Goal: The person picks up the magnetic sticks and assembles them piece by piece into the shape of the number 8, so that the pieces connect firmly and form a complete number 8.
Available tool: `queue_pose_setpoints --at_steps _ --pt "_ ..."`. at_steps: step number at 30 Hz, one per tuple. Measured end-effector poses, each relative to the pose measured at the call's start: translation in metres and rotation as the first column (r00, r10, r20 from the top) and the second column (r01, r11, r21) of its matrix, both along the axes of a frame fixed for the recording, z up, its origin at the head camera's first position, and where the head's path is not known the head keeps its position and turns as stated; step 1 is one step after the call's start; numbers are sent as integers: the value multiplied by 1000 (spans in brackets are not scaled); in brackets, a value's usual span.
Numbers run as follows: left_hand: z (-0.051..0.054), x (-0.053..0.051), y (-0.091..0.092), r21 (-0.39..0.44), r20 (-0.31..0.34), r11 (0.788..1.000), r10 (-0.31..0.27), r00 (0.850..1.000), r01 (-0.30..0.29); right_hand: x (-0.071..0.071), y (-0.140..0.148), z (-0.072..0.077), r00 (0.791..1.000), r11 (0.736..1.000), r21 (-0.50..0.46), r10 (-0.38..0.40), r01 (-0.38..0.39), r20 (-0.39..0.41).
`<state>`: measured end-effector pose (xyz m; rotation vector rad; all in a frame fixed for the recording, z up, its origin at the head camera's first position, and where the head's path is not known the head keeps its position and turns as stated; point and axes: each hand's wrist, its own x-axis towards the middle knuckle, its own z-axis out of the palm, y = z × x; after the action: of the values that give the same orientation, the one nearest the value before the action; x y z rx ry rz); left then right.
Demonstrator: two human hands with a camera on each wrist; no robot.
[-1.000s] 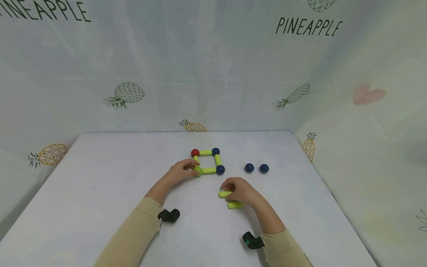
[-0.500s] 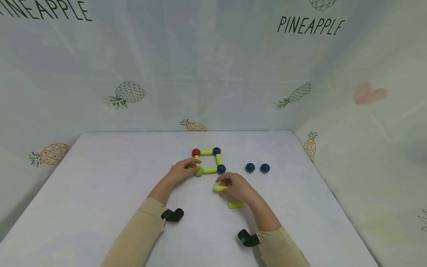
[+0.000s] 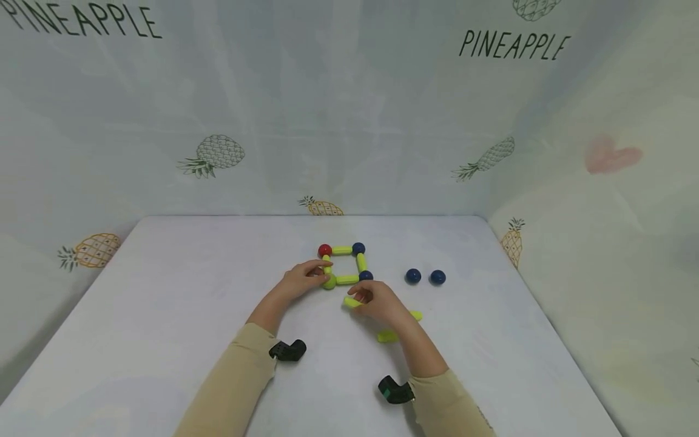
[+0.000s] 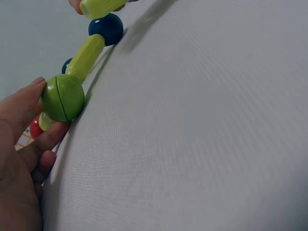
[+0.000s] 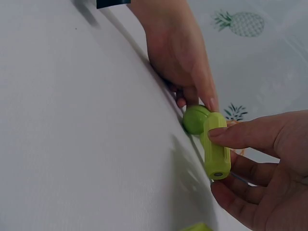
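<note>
The left hand [image 3: 306,278] pinches the green ball [image 4: 63,97] at the square's near left corner; the right hand [image 3: 378,303] pinches a yellow-green stick [image 5: 216,147] between thumb and fingers, just on the person's side of the near blue ball [image 3: 366,276]; the stick appears to be raised off the table [image 3: 191,273].

In the head view the stick's long axis runs mostly sideways on a slight slant, its free end pointing left and a little away from the person; in the right wrist view one end face, with a round grey spot, shows toward the camera.

The step in hand looks like bringing a new stick to the square while the left hand steadies it; the next move probably calls for turning the stick so that one end meets a corner ball squarely.

Farther out, the red ball [image 3: 324,250] and far blue ball [image 3: 358,248] make the far corners; two spare sticks [image 3: 388,336] lie by the right forearm, partly hidden; two loose blue balls [image 3: 413,276] sit to the right, well apart from the square.
</note>
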<state>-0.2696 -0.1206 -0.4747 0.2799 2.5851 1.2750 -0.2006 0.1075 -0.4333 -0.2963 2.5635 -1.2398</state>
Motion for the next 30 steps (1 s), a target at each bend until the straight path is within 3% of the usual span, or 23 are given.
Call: queue_pose_setpoints --at_steps 13,20,30 --pt "-5 -1 -1 26 -48 1000 6 999 -5 -2 -17 -3 997 994 -88 -53 58 48" --pt "0 3 3 43 -21 998 41 999 -40 -2 -24 -5 994 987 -134 -72 83 82" --pt "-2 3 3 34 -31 998 48 998 -47 -3 -34 -15 992 983 -141 -107 117 72"
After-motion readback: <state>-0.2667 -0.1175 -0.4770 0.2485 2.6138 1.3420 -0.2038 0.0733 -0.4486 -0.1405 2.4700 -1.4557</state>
